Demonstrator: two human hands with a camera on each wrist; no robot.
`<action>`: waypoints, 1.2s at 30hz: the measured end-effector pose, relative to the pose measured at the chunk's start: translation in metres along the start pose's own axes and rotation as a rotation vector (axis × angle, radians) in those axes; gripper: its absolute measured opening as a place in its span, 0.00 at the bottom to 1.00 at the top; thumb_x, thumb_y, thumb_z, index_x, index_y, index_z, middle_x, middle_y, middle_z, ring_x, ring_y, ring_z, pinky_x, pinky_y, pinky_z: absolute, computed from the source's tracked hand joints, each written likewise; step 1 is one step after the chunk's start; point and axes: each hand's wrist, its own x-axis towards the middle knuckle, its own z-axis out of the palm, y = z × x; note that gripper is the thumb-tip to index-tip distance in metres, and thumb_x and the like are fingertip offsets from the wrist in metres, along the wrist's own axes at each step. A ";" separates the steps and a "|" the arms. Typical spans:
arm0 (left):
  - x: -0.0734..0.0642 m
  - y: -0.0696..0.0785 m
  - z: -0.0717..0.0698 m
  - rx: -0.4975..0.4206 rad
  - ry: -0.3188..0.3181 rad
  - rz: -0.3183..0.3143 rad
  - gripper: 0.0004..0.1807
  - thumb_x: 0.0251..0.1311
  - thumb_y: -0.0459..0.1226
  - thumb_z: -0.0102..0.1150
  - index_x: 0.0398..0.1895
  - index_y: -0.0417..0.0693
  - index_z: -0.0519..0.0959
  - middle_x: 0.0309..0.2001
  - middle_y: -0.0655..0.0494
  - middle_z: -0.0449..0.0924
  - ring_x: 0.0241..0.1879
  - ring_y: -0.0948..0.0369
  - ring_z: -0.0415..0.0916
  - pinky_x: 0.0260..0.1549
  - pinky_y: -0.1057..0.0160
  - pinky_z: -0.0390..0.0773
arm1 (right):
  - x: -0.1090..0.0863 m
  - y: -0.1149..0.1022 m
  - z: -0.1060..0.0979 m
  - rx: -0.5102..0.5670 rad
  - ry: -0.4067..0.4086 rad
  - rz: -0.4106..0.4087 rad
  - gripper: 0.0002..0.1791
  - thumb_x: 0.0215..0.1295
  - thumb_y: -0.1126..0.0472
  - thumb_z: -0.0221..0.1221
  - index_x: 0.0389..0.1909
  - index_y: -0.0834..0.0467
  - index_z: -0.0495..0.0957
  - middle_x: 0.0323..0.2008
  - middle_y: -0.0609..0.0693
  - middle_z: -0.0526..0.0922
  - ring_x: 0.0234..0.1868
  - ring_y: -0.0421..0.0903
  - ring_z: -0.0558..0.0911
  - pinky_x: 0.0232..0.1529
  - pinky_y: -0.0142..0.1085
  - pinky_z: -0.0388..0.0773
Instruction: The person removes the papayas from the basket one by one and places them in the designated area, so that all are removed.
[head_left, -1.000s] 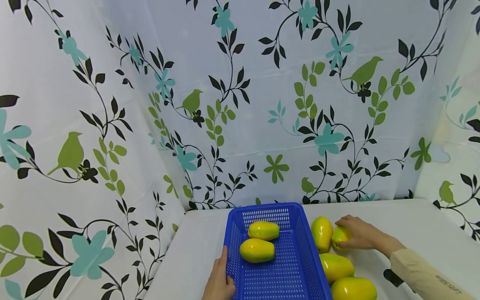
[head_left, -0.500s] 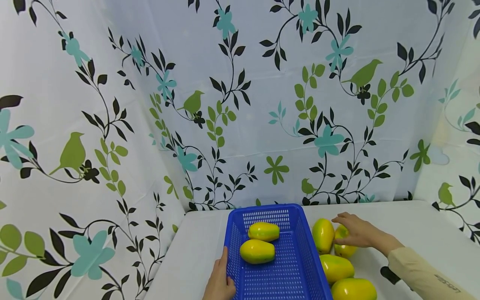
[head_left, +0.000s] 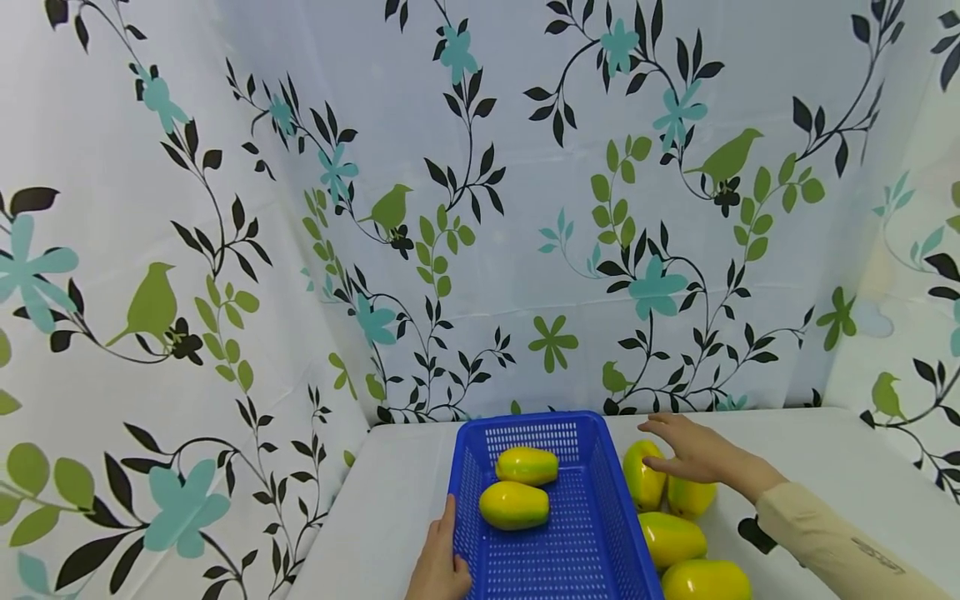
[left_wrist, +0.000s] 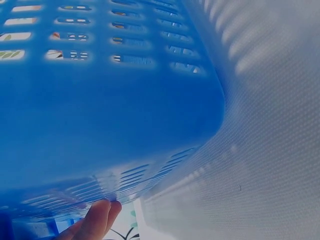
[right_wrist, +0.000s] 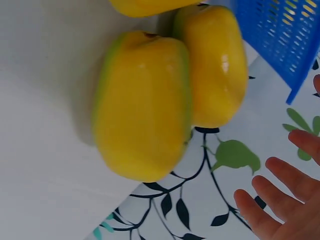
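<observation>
My left hand (head_left: 437, 558) grips the left side of a blue plastic basket (head_left: 577, 542); its fingertips show against the slotted wall in the left wrist view. Two yellow-green papayas, a far one (head_left: 527, 465) and a nearer one (head_left: 514, 505), lie inside toward the left. My right hand (head_left: 701, 452) hovers with spread fingers over two more papayas, one beside the basket (head_left: 641, 483) and one to its right (head_left: 692, 498). Nothing is in its grasp. The right wrist view shows this pair side by side, the larger-looking papaya (right_wrist: 142, 107) in front, with the spread fingers off to the right.
Two other papayas, a middle one (head_left: 672, 539) and a front one (head_left: 707, 579), line the basket's right wall. A white table (head_left: 352, 517) carries everything. Behind and at the sides hangs a patterned curtain (head_left: 495, 275) with leaves and birds.
My right hand has let go of the right-hand papaya, risen off it and shifted slightly left. That papaya sits a little nearer and more upright. The left hand stays on the basket.
</observation>
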 end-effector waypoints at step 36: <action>0.000 0.000 -0.003 0.008 -0.007 -0.014 0.45 0.49 0.23 0.53 0.75 0.32 0.51 0.54 0.33 0.68 0.48 0.45 0.74 0.54 0.37 0.70 | 0.061 -0.103 0.014 0.093 -0.048 -0.216 0.29 0.67 0.46 0.58 0.64 0.58 0.73 0.62 0.58 0.74 0.59 0.57 0.76 0.55 0.55 0.76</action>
